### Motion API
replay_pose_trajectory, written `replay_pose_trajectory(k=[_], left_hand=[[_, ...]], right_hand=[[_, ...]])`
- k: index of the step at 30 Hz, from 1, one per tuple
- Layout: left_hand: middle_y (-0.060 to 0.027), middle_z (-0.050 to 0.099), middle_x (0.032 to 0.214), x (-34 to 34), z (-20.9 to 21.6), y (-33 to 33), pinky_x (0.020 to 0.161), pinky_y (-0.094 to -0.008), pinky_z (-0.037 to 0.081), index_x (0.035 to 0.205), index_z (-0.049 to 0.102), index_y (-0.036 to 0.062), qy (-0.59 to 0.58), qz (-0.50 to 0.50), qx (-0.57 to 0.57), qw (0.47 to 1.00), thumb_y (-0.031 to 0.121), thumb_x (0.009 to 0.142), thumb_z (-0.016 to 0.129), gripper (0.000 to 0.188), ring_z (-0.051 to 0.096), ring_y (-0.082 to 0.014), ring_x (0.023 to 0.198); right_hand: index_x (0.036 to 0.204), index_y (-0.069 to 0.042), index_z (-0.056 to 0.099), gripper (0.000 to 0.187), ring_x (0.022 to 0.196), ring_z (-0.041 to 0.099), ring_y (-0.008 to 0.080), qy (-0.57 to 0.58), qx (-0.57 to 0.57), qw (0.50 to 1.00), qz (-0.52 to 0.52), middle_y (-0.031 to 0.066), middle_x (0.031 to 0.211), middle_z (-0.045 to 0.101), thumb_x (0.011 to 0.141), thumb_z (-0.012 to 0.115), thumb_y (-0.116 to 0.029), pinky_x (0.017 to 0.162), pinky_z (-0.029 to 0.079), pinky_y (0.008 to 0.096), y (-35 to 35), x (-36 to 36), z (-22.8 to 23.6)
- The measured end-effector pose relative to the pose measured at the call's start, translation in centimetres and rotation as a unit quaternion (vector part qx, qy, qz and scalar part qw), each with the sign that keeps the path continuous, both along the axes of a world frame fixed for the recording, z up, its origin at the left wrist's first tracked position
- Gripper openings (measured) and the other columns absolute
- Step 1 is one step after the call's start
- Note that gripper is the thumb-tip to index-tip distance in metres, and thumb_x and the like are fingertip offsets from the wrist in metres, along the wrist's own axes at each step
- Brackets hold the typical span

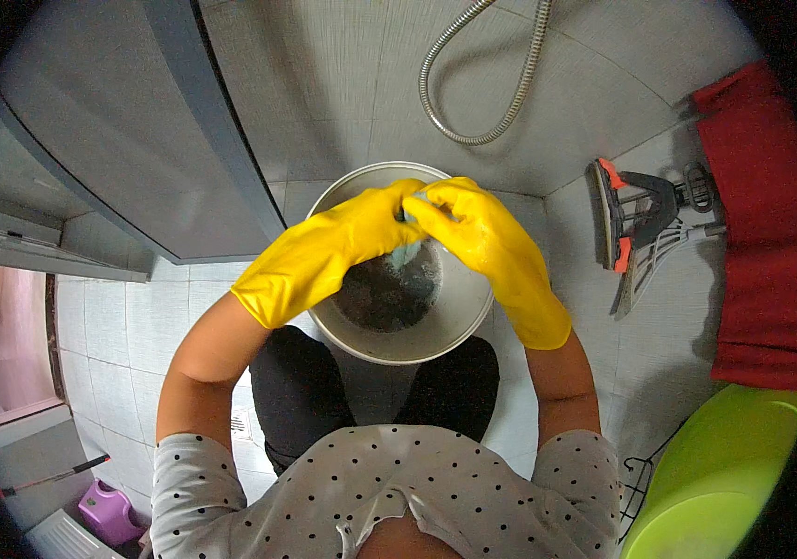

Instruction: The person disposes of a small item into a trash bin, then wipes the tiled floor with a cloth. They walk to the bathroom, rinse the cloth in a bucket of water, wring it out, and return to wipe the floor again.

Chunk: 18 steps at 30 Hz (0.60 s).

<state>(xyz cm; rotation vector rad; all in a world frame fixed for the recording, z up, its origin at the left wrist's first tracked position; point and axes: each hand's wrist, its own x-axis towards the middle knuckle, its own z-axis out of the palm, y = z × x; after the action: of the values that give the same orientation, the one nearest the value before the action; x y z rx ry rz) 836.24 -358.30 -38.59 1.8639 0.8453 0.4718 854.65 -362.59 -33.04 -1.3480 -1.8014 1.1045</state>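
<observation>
Both of my hands wear long yellow rubber gloves and meet over a white bucket (464,300). Between them is a small pale blue-green cloth (405,253), mostly hidden by the gloves, its lower end hanging down inside the bucket. My left hand (378,216) is closed on the cloth from the left. Curled fingers of my right hand (461,219) grip it from the right, close against the left glove. Dark, cloudy water with some foam (387,296) lies in the bottom of the bucket.
A grey-framed door panel (207,140) stands to the left. A metal shower hose (478,140) loops down the far wall. To the right are a squeegee-like cleaning tool (615,214), a red cloth (762,233) and a lime-green tub (725,475). A purple container (109,512) sits lower left.
</observation>
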Motion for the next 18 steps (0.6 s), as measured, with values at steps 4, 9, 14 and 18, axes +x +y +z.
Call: replay_pose_trajectory(k=[4, 9, 14, 18], left_hand=[[0.0008, 0.069, 0.092, 0.8, -1.5, 1.0, 0.072, -0.0253, 0.051, 0.108, 0.066, 0.0052, -0.13, 0.144, -0.215, 0.957, 0.012, 0.09, 0.068, 0.019, 0.063, -0.0089, 0.077], [-0.0007, 0.067, 0.091, 0.4, -0.9, -0.2, 0.067, -0.0261, 0.053, 0.109, 0.064, 0.0075, -0.336, 0.087, -0.391, 0.853, 0.014, 0.095, 0.061, 0.016, 0.063, -0.0126, 0.077], [-0.0038, 0.065, 0.096, 0.0, -3.9, -0.7, 0.072, -0.0311, 0.054, 0.113, 0.062, 0.0072, -0.333, 0.254, -0.349, 0.838, 0.015, 0.096, 0.06, 0.019, 0.064, -0.0152, 0.081], [-0.0107, 0.06, 0.118, -1.4, -13.2, -0.7, 0.088, -0.0417, 0.046, 0.132, 0.051, 0.0064, -0.076, 0.383, -0.355, 0.849, 0.028, 0.09, 0.065, 0.049, 0.057, -0.023, 0.106]], right_hand=[[0.128, -0.001, 0.053, 0.053, 0.112, 0.056, 0.0222, 0.012, -0.118, 0.993, -0.027, 0.0105, 0.129, 0.056, 0.085, 0.075, -0.021, 0.092, 0.048, 0.0351, 0.6, 4.9, -5.5], [0.148, -0.004, 0.032, 0.087, 0.124, 0.051, 0.03, 0.004, -0.23, 0.971, 0.063, 0.0163, 0.137, 0.051, 0.078, 0.08, -0.023, 0.101, 0.045, 0.0419, -0.7, 2.3, -12.0], [0.145, -0.006, 0.032, 0.065, 0.117, 0.056, 0.0273, 0.173, -0.459, 0.867, -0.088, 0.0161, 0.134, 0.051, 0.09, 0.065, -0.014, 0.092, 0.052, 0.045, 0.4, 1.4, -14.1], [0.133, -0.006, 0.046, 0.044, 0.102, 0.061, 0.0304, -0.002, -0.386, 0.909, -0.16, 0.0164, 0.114, 0.059, 0.093, 0.056, -0.02, 0.078, 0.057, 0.0426, 3.7, 1.6, -19.3]])
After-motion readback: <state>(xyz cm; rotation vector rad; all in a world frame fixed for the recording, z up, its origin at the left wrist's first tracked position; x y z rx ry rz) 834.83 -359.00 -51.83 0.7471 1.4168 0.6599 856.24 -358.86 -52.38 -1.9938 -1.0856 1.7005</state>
